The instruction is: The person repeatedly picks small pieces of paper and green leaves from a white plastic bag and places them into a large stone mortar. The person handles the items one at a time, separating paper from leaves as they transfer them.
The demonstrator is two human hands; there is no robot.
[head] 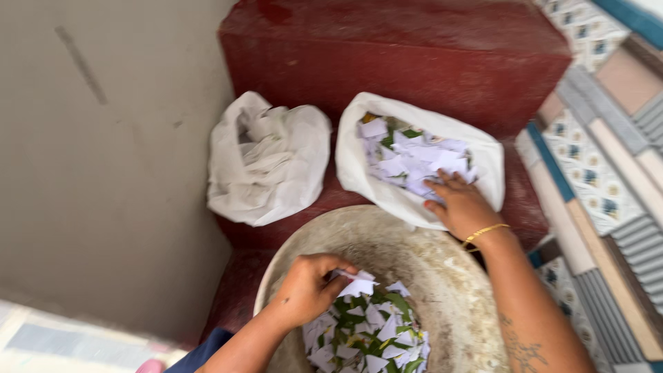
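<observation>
- Left hand [309, 289]: fingers closed, pinching a bunch of white paper scraps [357, 284] over the large round basin [442, 276].
- Basin: holds a heap of white and green paper pieces [369, 335] at its near side.
- Right hand [461, 205]: fingers spread loosely, resting in the open white bag [366, 173] of paper pieces, on the red step [387, 62].
- Crumpled white bag [266, 166]: left of the first, by the step's left edge.

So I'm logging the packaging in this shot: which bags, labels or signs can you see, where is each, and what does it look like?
Open white plastic bag: right on the red step, mouth rolled back, full of small white paper pieces among green bits; the right hand reaches into it.
Crumpled white plastic bag: left of it by the grey wall, slack, contents hidden.
No labels, signs or screens in view.
</observation>
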